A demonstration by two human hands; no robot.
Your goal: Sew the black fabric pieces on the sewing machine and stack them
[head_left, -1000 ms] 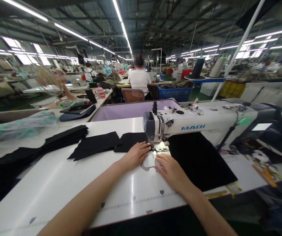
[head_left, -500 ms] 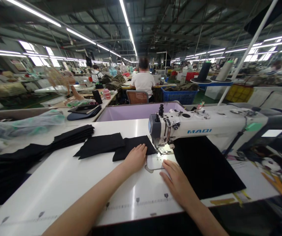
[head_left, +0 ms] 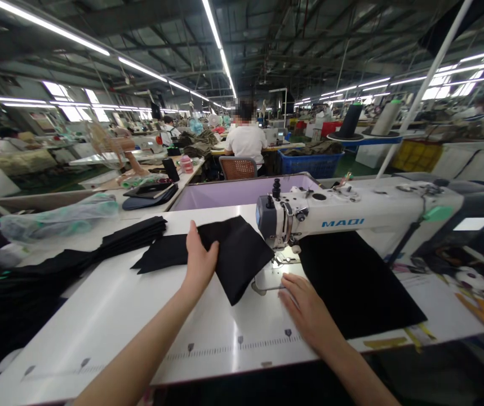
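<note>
My left hand grips the left edge of a black fabric piece, thumb on top and the other fingers hidden at its far side. The piece is turned at an angle, one corner close to the needle area of the sewing machine. On the white table, my right hand lies flat beside the metal needle plate, fingers stretched and holding nothing. Left of my left hand lies another black fabric piece. A larger black fabric panel rests under the machine arm, right of my right hand.
Folded black fabric is stacked at the left, beside a plastic-wrapped bundle. A lilac-lined bin adjoins the table's far edge. Thread cones stand at back right. A person in a white shirt sits ahead, facing away.
My left hand has moved left and closed on the fabric piece it was lying on. That piece is now lifted and rotated. My right hand stays nearly in place.
</note>
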